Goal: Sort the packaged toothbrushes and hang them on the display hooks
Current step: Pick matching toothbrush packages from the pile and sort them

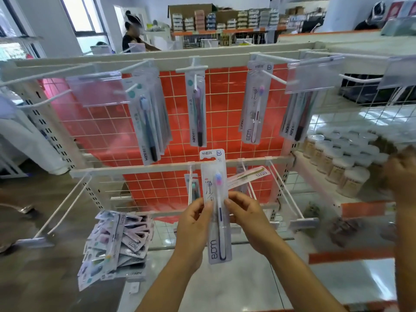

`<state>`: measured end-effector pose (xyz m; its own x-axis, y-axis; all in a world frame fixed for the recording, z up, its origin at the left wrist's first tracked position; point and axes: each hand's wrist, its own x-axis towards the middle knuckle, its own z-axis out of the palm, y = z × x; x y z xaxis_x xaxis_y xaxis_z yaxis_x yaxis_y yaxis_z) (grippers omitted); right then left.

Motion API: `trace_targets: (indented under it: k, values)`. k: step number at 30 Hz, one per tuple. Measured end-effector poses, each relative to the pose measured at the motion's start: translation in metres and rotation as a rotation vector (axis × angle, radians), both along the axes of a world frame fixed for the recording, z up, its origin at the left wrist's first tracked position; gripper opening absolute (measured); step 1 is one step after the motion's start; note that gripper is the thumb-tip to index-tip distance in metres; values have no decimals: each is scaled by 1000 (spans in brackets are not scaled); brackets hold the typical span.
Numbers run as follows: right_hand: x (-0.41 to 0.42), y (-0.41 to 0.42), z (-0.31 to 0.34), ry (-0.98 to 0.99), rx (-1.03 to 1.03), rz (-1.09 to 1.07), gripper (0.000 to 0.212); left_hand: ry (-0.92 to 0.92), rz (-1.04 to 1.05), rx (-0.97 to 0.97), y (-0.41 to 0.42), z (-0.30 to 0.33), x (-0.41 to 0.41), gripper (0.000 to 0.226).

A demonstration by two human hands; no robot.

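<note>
I hold one packaged toothbrush (216, 206) upright in front of the wire display rack (175, 102). My left hand (195, 224) pinches its left edge and my right hand (245, 218) pinches its right edge. On the upper row hang a thick bunch of packs (147, 118), a purple-brush pack (197, 113), a matching white pack (253, 104) and another bunch (297, 115) at the right. A further pack (247, 176) lies tilted behind my right hand. A pile of loose packs (114, 239) lies on the bottom shelf at the left.
Empty white hooks (65, 206) stick out toward me on the lower row at both sides. Clear price-tag holders (96, 88) hang on the hook ends. White-lidded jars (344, 158) fill the shelf at the right. Another person's hand (403, 174) reaches in at the far right.
</note>
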<state>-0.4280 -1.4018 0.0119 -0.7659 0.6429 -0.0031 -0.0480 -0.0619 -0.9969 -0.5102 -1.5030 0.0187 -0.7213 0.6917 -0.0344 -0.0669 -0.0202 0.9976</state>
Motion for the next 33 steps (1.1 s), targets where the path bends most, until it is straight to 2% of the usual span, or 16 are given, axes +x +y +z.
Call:
trace_targets:
  k: [8,19,29,33]
  values:
    - [5,-32,-15,2,32,-2,19,18,14,35,-31,-14,-4,16]
    - [21,-62,-62,-108,40,-45,17,-18,7,-78,-59,-61,0,18]
    - [33,-57,-144,-157,24,-49,21,218,-92,-207,-57,-137,5,25]
    - [35,-41,-183,-148,33,-48,18,248,-71,-196,-43,-180,6,26]
